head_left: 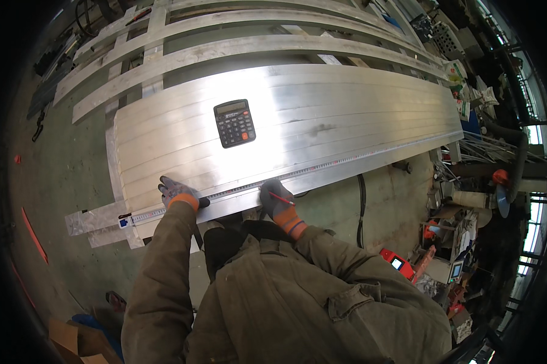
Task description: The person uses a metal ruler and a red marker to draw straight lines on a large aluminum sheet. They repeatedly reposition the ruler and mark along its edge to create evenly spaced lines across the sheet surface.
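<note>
A wide silvery metal panel [346,103] made of long strips lies in front of me. Along its near edge stretches a measuring tape [328,165], with a blue-and-white piece at its left end. My left hand [177,190], in a grey glove with an orange cuff, rests on the panel with fingers apart, its thumb by the tape. Closed around a thin red pencil [281,198], my gloved right hand [276,205] is at the panel's near edge, beside the tape. The pencil's tip is hidden. A black calculator [234,124] lies on the panel beyond my hands.
Long metal bars [255,48] form a rack under and beyond the panel. Flat metal pieces [91,221] stick out at the left. A black cable [362,209] hangs down to the floor. Red equipment [397,263] stands at the right; a cardboard box [82,341] sits lower left.
</note>
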The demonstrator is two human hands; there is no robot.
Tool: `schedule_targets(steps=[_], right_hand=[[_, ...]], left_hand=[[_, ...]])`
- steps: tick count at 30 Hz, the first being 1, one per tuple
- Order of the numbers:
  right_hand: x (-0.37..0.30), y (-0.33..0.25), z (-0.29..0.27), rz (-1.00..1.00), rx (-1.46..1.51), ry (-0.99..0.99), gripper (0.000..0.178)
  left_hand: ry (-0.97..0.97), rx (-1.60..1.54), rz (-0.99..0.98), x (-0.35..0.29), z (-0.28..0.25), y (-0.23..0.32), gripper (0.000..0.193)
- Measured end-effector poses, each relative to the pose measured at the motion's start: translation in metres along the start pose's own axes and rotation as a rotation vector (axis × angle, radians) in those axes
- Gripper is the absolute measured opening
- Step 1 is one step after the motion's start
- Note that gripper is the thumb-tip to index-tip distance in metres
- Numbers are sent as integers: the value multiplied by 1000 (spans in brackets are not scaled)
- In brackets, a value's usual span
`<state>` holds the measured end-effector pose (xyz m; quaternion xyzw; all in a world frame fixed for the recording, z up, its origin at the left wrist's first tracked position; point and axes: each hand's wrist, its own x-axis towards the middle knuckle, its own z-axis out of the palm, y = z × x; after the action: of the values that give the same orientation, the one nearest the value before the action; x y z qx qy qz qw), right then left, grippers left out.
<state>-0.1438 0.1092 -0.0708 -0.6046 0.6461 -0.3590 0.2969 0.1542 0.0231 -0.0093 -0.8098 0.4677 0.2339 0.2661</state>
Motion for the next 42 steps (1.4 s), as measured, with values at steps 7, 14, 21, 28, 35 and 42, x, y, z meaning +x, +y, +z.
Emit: schedule_targets(steps=[7,14,21,28,35,42], right_hand=[[0,-11,-1,57,-1,-75,9],[1,-1,6,2,-49,-86,13],[2,-9,1,21,10,-109,14],[2,-10,-1,39,-11,-116,14],[3,-2,3,30,4,-132,13],[3,-3,3,17,1,-132,13]], left_hand=[[-30,0,13,-6,-6,0,152],[-60,38,21,-9,-11,1,156],[-24,11,2,-2,-4,1,152],[-6,-1,4,3,4,-1,147],[-43,41,16,-1,-3,0,148],[-85,57,21,-1,-7,1,154]])
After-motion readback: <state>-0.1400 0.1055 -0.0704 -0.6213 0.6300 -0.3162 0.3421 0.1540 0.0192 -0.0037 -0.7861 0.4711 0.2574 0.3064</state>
